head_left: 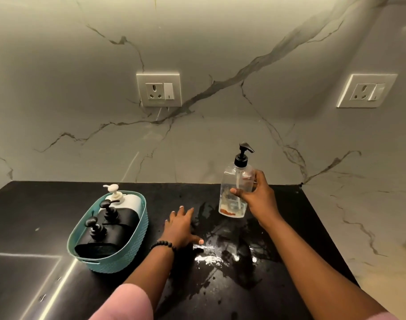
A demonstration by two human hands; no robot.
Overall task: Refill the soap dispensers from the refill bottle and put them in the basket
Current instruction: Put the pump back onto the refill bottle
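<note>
Holding the clear bottle (235, 188) upright in your right hand (255, 195), right of centre in the frame, you have fingers wrapped round its body and the black pump on top; its long axis runs vertical, and it seems nearly empty, though glare makes that uncertain; the teal basket (137, 241) sits well to the left, lower left of centre, already carrying three dispensers (109, 218); your left hand (181, 227) lies flat and empty on the wet counter (220, 285) between them, nearer the basket.
</note>
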